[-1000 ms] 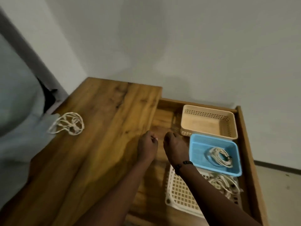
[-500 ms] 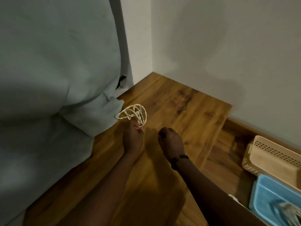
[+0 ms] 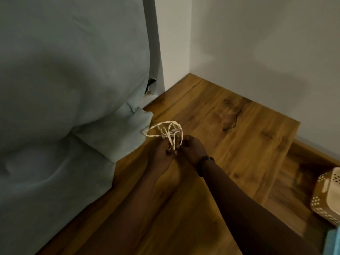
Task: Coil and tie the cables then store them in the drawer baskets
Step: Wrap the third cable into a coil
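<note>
A loose bundle of cream-white cable (image 3: 166, 133), looped into several uneven rings, is being held just above the wooden tabletop (image 3: 230, 144) near its far left corner, its upper loops standing up and fanning toward the grey fabric beside it. The left hand (image 3: 161, 154) is closing around the lower part of the bundle, with strands passing between its fingers, and the right hand (image 3: 192, 150) is pinching the same strands from the other side (the two hands are touching or nearly touching at the cable). Each grip is drawn in tight on the cable, with no finger spread wide. A dark beaded bracelet (image 3: 202, 163) is sitting on the right wrist, and both bare forearms are reaching in from the lower edge of the view.

The brown, grained tabletop is running up to a pale wall (image 3: 257, 52) at the back. A large grey-blue cushion or covered piece of furniture (image 3: 64, 89) is pressing against the left edge of the tabletop, one fabric corner lying just beside the cable loops. At the far right, lower than the tabletop, a beige perforated plastic basket (image 3: 325, 196) is sitting partly in view, with a sliver of a blue basket (image 3: 333, 243) in front of it.
</note>
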